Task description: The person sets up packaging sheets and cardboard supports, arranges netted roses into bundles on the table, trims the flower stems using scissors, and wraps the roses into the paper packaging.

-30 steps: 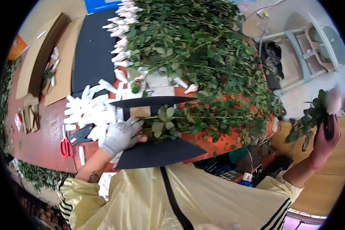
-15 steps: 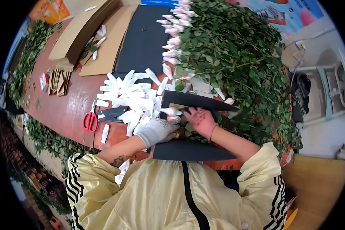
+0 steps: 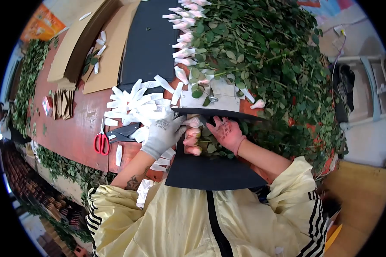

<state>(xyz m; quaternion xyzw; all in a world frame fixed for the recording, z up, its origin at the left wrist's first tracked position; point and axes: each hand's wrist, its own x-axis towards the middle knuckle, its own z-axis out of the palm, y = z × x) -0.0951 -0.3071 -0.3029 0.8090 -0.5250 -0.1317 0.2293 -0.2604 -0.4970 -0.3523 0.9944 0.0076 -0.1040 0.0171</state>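
My left hand (image 3: 162, 133), in a whitish glove, is at the left tip of a rose bud (image 3: 194, 122) in a white net sleeve, thumb and fingers closed around the sleeve's end. Below that bud lie several bare pink roses (image 3: 191, 141), heads to the left, stems to the right. They rest between two raised flaps of a black sheet (image 3: 214, 171). My right hand (image 3: 227, 135), in a pink glove, lies over the stems beside the far flap, fingers stretched and apart. A pile of white net sleeves (image 3: 135, 105) is left of my left hand.
Red-handled scissors (image 3: 101, 143) and a black tool (image 3: 123, 132) lie at the left. Behind are stacked black sheets (image 3: 148, 43) and cardboard (image 3: 109, 51). Leafy rose stems (image 3: 253, 47) with sleeved buds (image 3: 184, 38) fill the right. A metal plate (image 3: 212, 98) sits beyond the far flap.
My left hand has moved left off the roses, uncovering the pink heads. My right hand has stayed near the stems, its fingers a little more spread. The view has shifted slightly.
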